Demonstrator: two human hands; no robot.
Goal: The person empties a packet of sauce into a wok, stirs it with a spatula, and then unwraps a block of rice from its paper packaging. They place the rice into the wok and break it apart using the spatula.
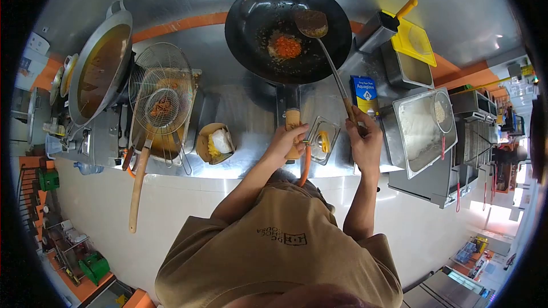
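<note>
My left hand (286, 144) is closed round the wooden handle of a black wok (251, 28), just below the pan. Chopped orange-red food (287, 47) and small pale bits lie in the middle of the wok. In my right hand (366, 141) is the wooden-ended handle of a long metal spatula (333, 65). Its wide blade rests inside the wok, to the upper right of the orange food. A small metal tray (324, 140) with something yellow in it sits between my hands.
At left are a skimmer (161, 88) over a tray and a large pan of brown liquid (103, 68). A carton (215, 143) stands left of my left hand. Right are a blue box (364, 94), a yellow lid (414, 40) and a tray of white powder (419, 131).
</note>
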